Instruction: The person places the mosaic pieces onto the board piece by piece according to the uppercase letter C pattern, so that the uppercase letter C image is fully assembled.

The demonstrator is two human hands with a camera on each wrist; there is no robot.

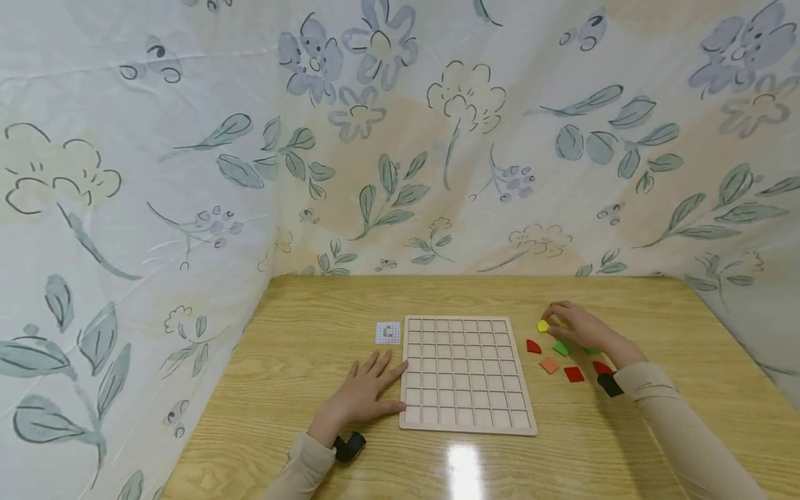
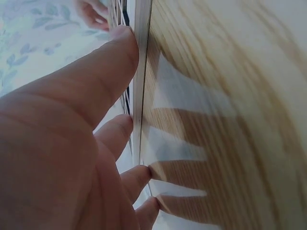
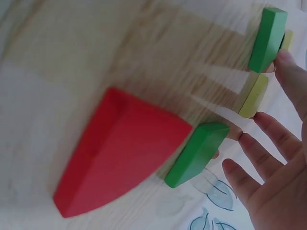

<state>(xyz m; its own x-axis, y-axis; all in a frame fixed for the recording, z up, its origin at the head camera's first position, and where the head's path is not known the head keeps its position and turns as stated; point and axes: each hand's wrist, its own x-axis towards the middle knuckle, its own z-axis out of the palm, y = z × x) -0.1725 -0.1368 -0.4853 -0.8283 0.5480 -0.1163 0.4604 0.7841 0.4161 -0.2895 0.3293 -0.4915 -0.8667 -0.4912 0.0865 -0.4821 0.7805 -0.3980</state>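
Our left hand (image 1: 361, 397), spread wide, touches the pale wooden gridded board (image 1: 461, 364), likely steadying it; our right hand (image 1: 580, 329) pinches a small yellow block (image 1: 543, 326).

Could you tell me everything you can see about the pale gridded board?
The pale, rectangular, wood-looking gridded board lies flat on the yellowish wood-grained table. Thin lines divide its face into rows of squarish cells, framed by a slim rim. The thumb and forefinger of the left hand touch its left edge.

Head camera faces forward and down; both wrist close-ups share its table (image 1: 312, 312)
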